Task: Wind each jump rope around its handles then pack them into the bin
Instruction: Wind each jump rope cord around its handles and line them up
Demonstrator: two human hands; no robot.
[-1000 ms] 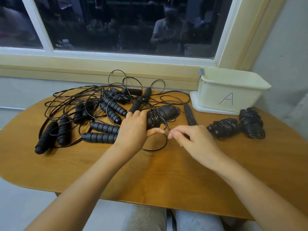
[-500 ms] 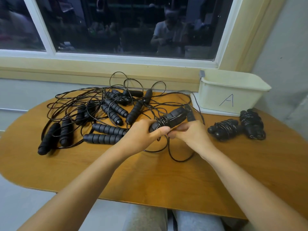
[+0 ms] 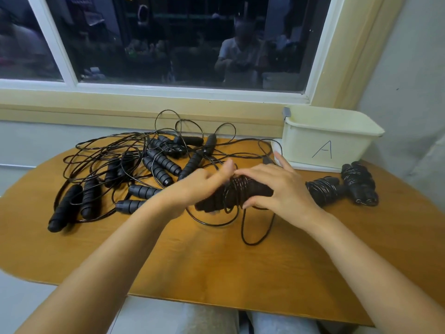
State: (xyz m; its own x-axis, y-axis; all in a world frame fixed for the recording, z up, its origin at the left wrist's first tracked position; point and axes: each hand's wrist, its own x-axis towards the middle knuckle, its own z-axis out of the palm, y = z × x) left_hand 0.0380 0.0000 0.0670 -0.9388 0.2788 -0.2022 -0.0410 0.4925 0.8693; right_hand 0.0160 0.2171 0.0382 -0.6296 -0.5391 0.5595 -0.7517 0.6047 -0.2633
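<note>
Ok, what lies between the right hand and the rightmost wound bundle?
Another wound bundle lies between right hand and rightmost bundle, per the head view.

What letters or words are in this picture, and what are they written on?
"A": handwritten in dark pen on the front wall of the cream bin.
On the jump rope handles: no lettering I can make out.
In the window: reflections too dark and blurred to read.

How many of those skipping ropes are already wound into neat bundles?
2, both on the table before the bin: the left bundle beside the right hand, the right bundle next to it. A half-wound rope in that hand is not counted; the bin's inside is hidden.
</note>
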